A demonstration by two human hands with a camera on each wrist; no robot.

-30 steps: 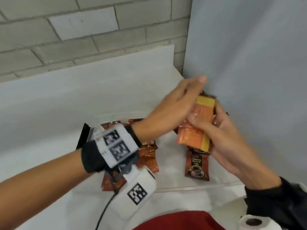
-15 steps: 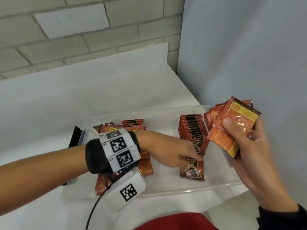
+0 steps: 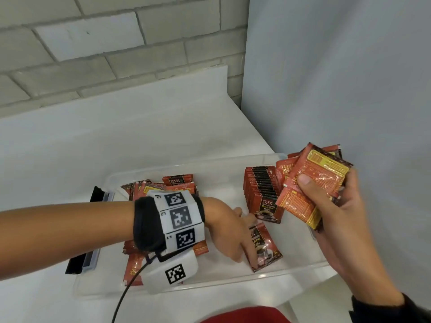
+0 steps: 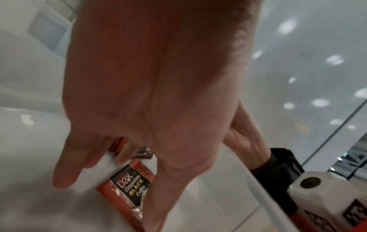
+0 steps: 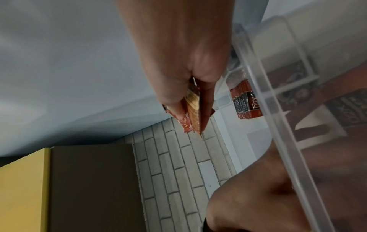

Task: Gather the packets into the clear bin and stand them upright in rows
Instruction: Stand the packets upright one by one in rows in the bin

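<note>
My left hand (image 3: 229,231) reaches down into the clear bin (image 3: 210,282), fingers fairly straight and laid on a single packet (image 3: 264,247) that lies flat on the bin floor near the front wall; I cannot tell whether they grip it. My right hand (image 3: 335,206) hovers over the bin's right end, thumb and fingers clamped around a fanned bundle of packets (image 3: 312,180), backs facing me. A row of upright packets (image 3: 261,190) stands at the far right of the bin, just beside that bundle. A loose heap of packets (image 3: 163,190) lies at the bin's left end, partly hidden under my left wrist. The bin sits on the white surface (image 3: 116,145).
</note>
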